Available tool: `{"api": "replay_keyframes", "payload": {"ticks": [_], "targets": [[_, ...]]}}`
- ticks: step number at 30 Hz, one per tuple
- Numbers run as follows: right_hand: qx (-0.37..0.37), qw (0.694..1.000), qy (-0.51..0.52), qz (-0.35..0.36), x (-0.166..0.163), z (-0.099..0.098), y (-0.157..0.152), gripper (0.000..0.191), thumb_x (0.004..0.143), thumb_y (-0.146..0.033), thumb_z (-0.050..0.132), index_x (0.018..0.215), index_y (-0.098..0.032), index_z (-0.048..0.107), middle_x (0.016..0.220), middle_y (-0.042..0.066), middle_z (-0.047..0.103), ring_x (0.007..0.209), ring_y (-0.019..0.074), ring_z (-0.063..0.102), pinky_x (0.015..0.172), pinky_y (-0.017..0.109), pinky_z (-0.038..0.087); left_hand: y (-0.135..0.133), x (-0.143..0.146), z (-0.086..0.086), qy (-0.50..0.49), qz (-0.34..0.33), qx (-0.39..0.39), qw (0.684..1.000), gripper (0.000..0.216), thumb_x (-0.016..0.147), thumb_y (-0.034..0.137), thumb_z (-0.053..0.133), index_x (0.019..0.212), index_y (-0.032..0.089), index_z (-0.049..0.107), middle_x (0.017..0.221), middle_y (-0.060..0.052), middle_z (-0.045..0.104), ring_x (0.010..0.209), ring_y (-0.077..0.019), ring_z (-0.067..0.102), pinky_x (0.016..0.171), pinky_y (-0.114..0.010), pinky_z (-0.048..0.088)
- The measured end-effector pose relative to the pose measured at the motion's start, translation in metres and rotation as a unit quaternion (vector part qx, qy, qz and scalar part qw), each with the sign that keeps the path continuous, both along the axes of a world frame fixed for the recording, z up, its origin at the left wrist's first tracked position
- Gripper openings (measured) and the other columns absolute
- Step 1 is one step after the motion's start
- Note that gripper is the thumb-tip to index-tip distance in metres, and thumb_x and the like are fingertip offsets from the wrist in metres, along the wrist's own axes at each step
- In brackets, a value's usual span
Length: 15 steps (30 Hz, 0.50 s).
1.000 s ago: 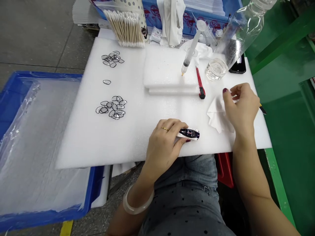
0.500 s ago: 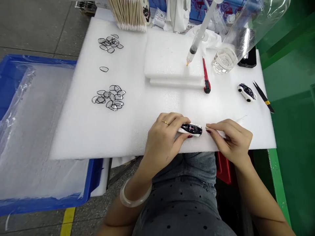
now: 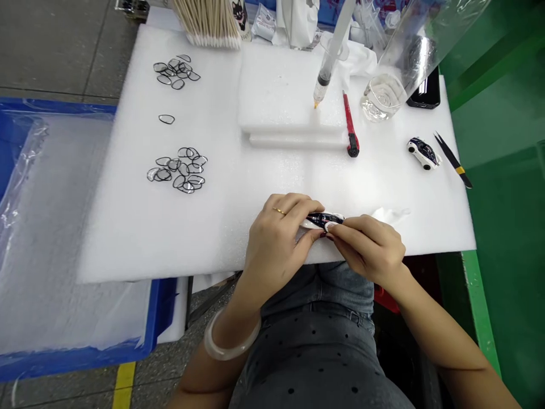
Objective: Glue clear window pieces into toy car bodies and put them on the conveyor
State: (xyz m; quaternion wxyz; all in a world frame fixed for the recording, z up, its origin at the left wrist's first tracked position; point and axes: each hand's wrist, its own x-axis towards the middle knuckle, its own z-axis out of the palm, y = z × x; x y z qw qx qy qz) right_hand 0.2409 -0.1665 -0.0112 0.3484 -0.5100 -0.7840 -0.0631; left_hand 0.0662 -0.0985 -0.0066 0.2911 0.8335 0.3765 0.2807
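A small white toy car (image 3: 313,222) with a dark top lies near the front edge of the white foam sheet. My left hand (image 3: 276,236) is closed round its left end, fingers on the far side and thumb on the near side. The fingers of my right hand (image 3: 374,247) pinch a white tissue (image 3: 389,215); a white bit of it shows at the fingertips, against the near right side of the car. The tissue's loose end trails out behind the hand. My fingers hide part of the car.
Several black-rimmed clear pieces (image 3: 189,170) lie at left. Farther back are cotton swabs (image 3: 206,25), a syringe (image 3: 326,74), a red cutter (image 3: 349,125) and a clear cup (image 3: 381,99). At right lie a second toy car (image 3: 423,153) and tweezers (image 3: 453,160). A blue tray (image 3: 155,318) stands left.
My right hand has moved left with the tissue, from a gap beside the car to contact with it. My left hand keeps its hold. The whole view has shifted slightly.
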Motion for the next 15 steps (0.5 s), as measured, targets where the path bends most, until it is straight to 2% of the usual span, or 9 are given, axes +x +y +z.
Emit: {"api": "replay_keyframes", "payload": {"ticks": [4, 6, 8, 10, 13, 15], "targets": [[-0.030, 0.999, 0.017, 0.023, -0.001, 0.006, -0.004, 0.008, 0.088, -0.011, 0.065, 0.094, -0.012, 0.069, 0.080, 0.006, 0.066, 0.067, 0.0134, 0.062, 0.053, 0.025, 0.051, 0.001, -0.001, -0.001, -0.005, 0.008, 0.002, 1.000, 0.031, 0.078, 0.012, 0.078, 0.104, 0.020, 0.064, 0.104, -0.002, 0.069, 0.101, -0.0235, 0.058, 0.087, -0.036, 0.049], [-0.090, 0.992, 0.070, 0.050, 0.004, 0.016, -0.003, 0.008, 0.088, -0.012, 0.066, 0.094, -0.014, 0.070, 0.081, 0.005, 0.066, 0.069, 0.0133, 0.064, 0.054, 0.025, 0.052, 0.001, -0.001, -0.003, -0.003, 0.004, 0.008, 1.000, 0.041, 0.072, 0.021, 0.085, 0.107, 0.020, 0.064, 0.106, -0.004, 0.068, 0.101, -0.0246, 0.059, 0.086, -0.036, 0.050], [-0.129, 0.982, 0.133, 0.044, 0.016, 0.030, 0.001, 0.008, 0.087, -0.014, 0.067, 0.093, -0.019, 0.071, 0.081, 0.003, 0.067, 0.069, 0.0132, 0.065, 0.057, 0.026, 0.054, 0.001, -0.002, -0.005, -0.006, -0.003, 0.023, 1.000, 0.053, 0.066, 0.034, 0.089, 0.110, 0.019, 0.063, 0.109, -0.006, 0.067, 0.102, -0.0262, 0.059, 0.087, -0.038, 0.051], [-0.102, 0.982, 0.156, -0.027, 0.031, 0.045, 0.008, 0.012, 0.087, -0.016, 0.068, 0.094, -0.025, 0.073, 0.082, 0.002, 0.070, 0.071, 0.0149, 0.065, 0.061, 0.031, 0.055, 0.001, -0.003, -0.005, -0.013, -0.008, 0.033, 0.999, 0.055, 0.066, 0.038, 0.089, 0.112, 0.019, 0.064, 0.111, -0.007, 0.066, 0.104, -0.0267, 0.058, 0.088, -0.040, 0.052], [-0.025, 0.984, 0.044, -0.169, 0.048, 0.058, 0.016, 0.016, 0.090, -0.020, 0.064, 0.101, -0.027, 0.074, 0.103, 0.006, 0.072, 0.094, 0.0246, 0.065, 0.081, 0.045, 0.052, 0.001, -0.004, -0.005, -0.014, -0.009, 0.013, 1.000, 0.036, 0.078, 0.021, 0.080, 0.111, 0.019, 0.065, 0.110, -0.005, 0.067, 0.104, -0.0242, 0.059, 0.090, -0.039, 0.052], [-0.023, 0.980, -0.023, -0.198, 0.048, 0.058, 0.016, 0.017, 0.090, -0.021, 0.062, 0.102, -0.026, 0.073, 0.115, 0.008, 0.070, 0.106, 0.0298, 0.062, 0.090, 0.051, 0.046, 0.001, -0.004, -0.005, -0.021, -0.009, 0.002, 1.000, 0.030, 0.083, 0.012, 0.074, 0.111, 0.018, 0.066, 0.109, -0.005, 0.068, 0.104, -0.0230, 0.059, 0.090, -0.038, 0.052]]}}
